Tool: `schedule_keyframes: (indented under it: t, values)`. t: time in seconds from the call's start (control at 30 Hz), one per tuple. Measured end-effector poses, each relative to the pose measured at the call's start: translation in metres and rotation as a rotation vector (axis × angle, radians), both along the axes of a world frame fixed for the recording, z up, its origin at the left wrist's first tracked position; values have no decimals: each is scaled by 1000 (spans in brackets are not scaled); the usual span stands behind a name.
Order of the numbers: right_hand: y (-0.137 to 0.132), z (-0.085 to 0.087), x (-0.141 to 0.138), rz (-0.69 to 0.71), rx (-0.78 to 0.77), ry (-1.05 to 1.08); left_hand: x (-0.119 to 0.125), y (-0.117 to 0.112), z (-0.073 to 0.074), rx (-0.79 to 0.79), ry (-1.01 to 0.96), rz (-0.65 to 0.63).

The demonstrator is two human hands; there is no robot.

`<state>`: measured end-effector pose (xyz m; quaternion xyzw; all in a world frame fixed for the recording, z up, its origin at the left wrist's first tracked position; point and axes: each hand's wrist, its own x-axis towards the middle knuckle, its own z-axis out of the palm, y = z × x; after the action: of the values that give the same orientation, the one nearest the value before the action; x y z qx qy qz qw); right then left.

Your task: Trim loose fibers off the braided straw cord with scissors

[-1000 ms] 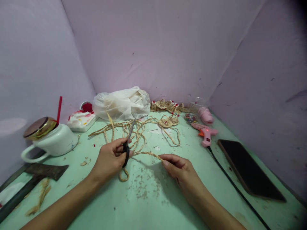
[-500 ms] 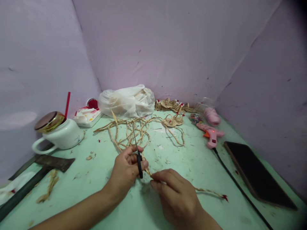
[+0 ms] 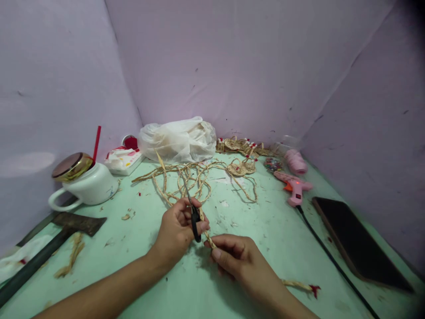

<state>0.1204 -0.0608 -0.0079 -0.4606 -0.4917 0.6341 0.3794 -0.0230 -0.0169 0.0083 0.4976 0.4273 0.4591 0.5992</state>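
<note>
In the middle of the head view my left hand is closed around a pair of black-handled scissors, whose thin blades point away from me. A braided straw-coloured cord passes by the left fingertips, beside the scissor handles. Lower right, my right hand pinches this braid between thumb and fingers. The cord runs under that hand and comes out beyond the wrist, with a red tie at its end. Beyond the left hand lies a loose tangle of the same braid.
At left stand a white mug and a hammer-like tool. A white plastic bag and woven pieces with red and white pins sit at the back. To the right are a pink glue gun, pink twine and a phone.
My right hand has turned and shifted its pinch slightly, so more of the braid shows between the hands. The left hand keeps the scissors nearly in place. The whole view has shifted a little.
</note>
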Motion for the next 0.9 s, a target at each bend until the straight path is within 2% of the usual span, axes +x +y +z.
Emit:
schedule_keyframes:
  t: [0.17,0.3,0.4,0.5,0.57,0.7,0.8,0.9]
  values:
    - [-3,-3,0,-61,82,66,3,-1,2,-26,70,-44]
    - [-4,-1,-3,-80,96,115,8,-3,0,-88,37,-92]
    - [-3,0,-3,-84,-17,174,9,1,-2,-150,37,-134]
    - [2,2,2,-179,-160,213,2,9,1,-124,130,-148]
    - [7,7,8,-266,-213,243,-7,12,6,0,251,-130]
    - [12,17,19,-369,-202,266,-24,10,20,474,661,-104]
    - [13,21,23,-371,-162,218,-29,5,24,807,875,-193]
    - [13,23,24,-338,-136,183,-29,2,21,1007,1009,-261]
